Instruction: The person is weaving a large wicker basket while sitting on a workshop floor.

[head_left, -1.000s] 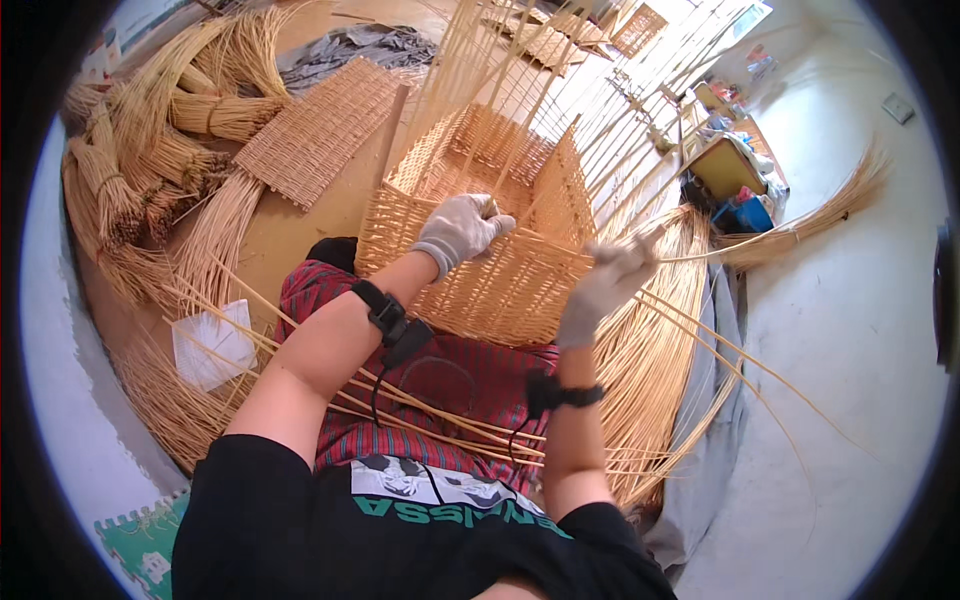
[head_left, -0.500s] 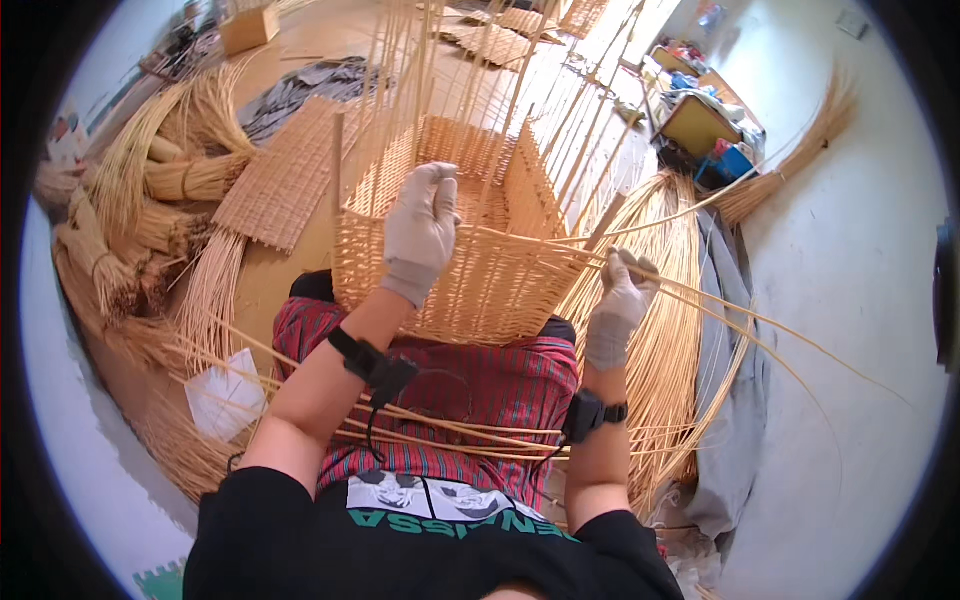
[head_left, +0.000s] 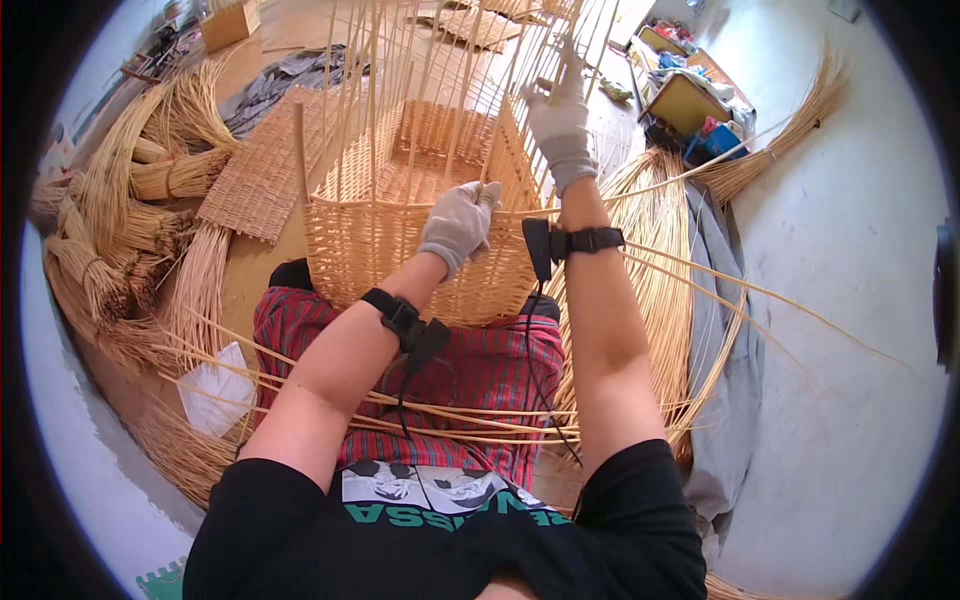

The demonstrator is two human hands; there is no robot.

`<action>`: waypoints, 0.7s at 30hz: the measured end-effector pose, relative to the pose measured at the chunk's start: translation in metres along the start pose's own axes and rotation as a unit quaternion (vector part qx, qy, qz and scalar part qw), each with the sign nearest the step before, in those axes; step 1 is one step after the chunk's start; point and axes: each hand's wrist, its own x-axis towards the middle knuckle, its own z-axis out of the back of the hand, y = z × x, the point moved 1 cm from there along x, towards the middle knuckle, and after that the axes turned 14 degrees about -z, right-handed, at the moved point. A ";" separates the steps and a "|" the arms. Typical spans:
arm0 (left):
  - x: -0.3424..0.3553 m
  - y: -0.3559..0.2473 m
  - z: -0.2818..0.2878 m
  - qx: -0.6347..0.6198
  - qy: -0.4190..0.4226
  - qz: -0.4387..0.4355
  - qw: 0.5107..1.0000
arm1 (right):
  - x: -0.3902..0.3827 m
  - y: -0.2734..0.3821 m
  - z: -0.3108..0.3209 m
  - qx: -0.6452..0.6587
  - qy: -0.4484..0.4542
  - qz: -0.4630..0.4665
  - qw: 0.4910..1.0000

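A woven wicker basket [head_left: 420, 265] with tall upright rods [head_left: 375, 110] around its rim rests on my lap. My left hand [head_left: 458, 225], in a pale glove, is closed at the near rim, pinching a thin wicker rod that runs along it. The gripped part is hidden by the fingers. My right hand [head_left: 560, 120], also gloved, is raised beside the basket's right side among the upright rods. Its fingers look stretched and apart, with no rod plainly held. Below that forearm, loose rod ends [head_left: 740, 285] stick out to the right.
Long wicker rods [head_left: 660, 230] are heaped to the right, on grey cloth [head_left: 730, 300]. Tied bundles [head_left: 175, 175] and a flat woven panel [head_left: 270, 165] lie to the left. Several rods [head_left: 450, 415] cross my lap. A cluttered yellowish box [head_left: 690, 105] stands at the far right.
My right hand has left the loose rods at the near right corner and moved up and away, among the uprights. My left hand has shifted right and nearer along the rim.
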 end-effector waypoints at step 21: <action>0.016 0.022 0.005 0.017 0.047 -0.040 0.998 | -0.086 -0.016 0.048 0.001 -0.281 -0.022 0.959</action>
